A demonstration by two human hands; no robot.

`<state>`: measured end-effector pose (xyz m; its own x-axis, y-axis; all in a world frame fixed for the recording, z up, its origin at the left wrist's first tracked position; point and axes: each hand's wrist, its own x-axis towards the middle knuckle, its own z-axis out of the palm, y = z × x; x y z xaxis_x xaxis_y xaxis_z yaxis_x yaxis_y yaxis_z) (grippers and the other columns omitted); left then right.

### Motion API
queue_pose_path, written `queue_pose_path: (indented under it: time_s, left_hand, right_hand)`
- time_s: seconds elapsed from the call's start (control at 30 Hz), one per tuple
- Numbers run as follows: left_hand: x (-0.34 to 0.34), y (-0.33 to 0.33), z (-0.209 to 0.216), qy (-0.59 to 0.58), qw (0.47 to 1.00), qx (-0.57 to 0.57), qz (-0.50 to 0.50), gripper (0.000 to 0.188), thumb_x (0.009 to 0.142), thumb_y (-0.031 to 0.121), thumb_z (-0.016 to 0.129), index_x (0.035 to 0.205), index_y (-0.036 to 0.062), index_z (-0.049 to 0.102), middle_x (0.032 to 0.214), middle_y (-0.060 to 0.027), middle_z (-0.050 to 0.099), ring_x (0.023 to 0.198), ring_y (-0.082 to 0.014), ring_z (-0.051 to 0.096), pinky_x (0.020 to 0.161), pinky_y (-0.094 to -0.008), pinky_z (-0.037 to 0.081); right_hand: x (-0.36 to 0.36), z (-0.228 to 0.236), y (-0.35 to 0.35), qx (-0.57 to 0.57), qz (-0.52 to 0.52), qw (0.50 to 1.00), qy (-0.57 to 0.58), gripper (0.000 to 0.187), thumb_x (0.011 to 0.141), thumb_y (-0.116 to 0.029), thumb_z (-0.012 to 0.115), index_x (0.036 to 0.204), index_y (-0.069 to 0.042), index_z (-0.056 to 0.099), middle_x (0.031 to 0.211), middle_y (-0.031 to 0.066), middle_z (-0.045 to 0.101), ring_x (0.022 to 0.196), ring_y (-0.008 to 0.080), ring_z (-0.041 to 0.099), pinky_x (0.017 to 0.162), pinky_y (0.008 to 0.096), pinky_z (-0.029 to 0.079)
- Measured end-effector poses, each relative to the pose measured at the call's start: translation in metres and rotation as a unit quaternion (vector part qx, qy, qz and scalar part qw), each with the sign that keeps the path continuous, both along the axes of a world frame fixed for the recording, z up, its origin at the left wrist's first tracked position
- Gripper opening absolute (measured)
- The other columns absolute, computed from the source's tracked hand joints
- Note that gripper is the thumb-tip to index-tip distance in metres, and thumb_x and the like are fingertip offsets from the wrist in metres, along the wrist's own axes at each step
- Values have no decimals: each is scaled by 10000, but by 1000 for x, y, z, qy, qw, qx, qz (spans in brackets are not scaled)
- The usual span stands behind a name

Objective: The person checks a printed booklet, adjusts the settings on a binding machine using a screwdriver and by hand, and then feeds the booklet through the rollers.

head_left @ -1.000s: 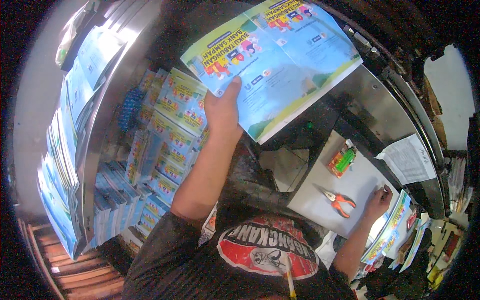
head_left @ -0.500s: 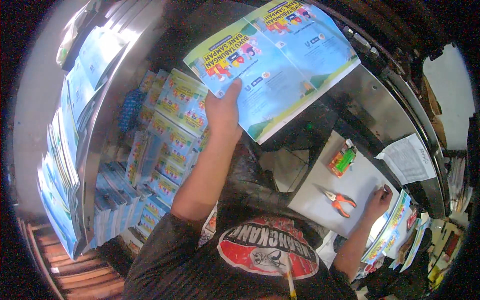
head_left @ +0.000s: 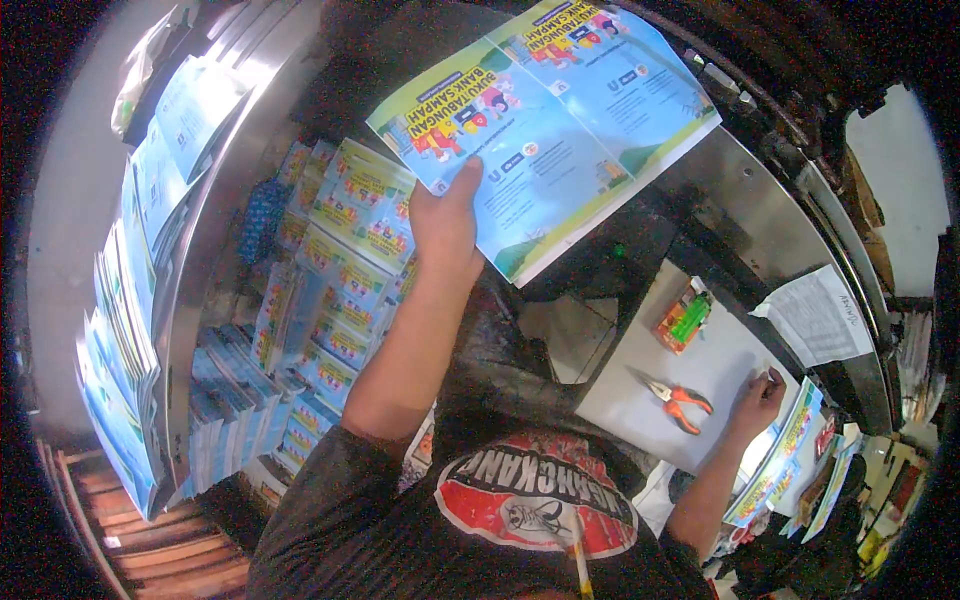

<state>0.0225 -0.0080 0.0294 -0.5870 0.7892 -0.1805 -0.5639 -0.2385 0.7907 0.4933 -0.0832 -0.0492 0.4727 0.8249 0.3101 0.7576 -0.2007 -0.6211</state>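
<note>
My left hand (head_left: 445, 215) grips an opened-out blue and green printed booklet (head_left: 560, 130) by its near left edge, thumb on top and fingers hidden beneath. The booklet is tilted, its cartoon covers face up, with further pages showing along the near edge. To the right, my right hand (head_left: 757, 402) rests at the edge of a pale grey board (head_left: 610, 400) with its fingers curled; I cannot make out what, if anything, is in them. Close by on the board lie orange-handled pliers (head_left: 675, 402) and a green lighter (head_left: 692, 318) on a small red and yellow pack (head_left: 672, 335).
Stacks of similar booklets (head_left: 235, 410) and printed sheets (head_left: 350, 270) stand at the left. A metal rim (head_left: 195, 260) curves beside more piled sheets (head_left: 125, 290). At right, a printed paper (head_left: 815, 315) hangs over the metal edge. A yellow-banded stick (head_left: 580, 560) crosses my shirt.
</note>
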Motion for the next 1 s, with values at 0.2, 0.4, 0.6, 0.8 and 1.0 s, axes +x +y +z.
queue_pose_path:
  time_s: [0.2,0.4,0.6,0.8,1.0]
  left_hand:
    - [-1,1,-3,6,1000,5,6,346,836,-43,543,1170,-39,456,1085,-152,581,940,-249,614,818,-359,519]
    - [-1,-2,-2,-9,1000,-17,4,348,836,-40,544,1174,-43,460,1095,-161,577,946,-261,613,822,-365,520]
    - [1,-9,-5,-12,1000,8,2,358,841,-34,543,1185,-48,446,1100,-171,574,951,-270,613,820,-378,526]
    - [-3,-8,-7,-5,1000,12,1,388,812,-11,591,1176,-27,457,1101,-167,592,935,-283,626,818,-405,533]
    - [-3,-7,-8,-8,1000,7,-4,380,813,-7,596,1169,-23,464,1096,-157,597,926,-270,628,817,-393,531]
  right_hand:
    - [-2,2,-1,-6,4,1000,3,222,887,-150,538,1039,12,552,792,115,589,635,174,529,590,301,457]
    - [-7,4,1,-4,-4,1000,17,191,882,-106,525,1035,8,547,780,101,582,620,155,517,564,287,448]
    - [-6,2,1,1,-7,999,46,186,887,-111,525,1036,-1,540,752,79,556,603,139,493,542,276,433]
    - [2,-8,2,18,-5,998,52,185,891,-120,523,1036,-5,542,765,77,553,600,134,489,536,271,429]
    - [-5,0,1,12,-2,999,44,187,885,-108,516,1040,-6,543,762,77,545,596,137,485,536,269,432]
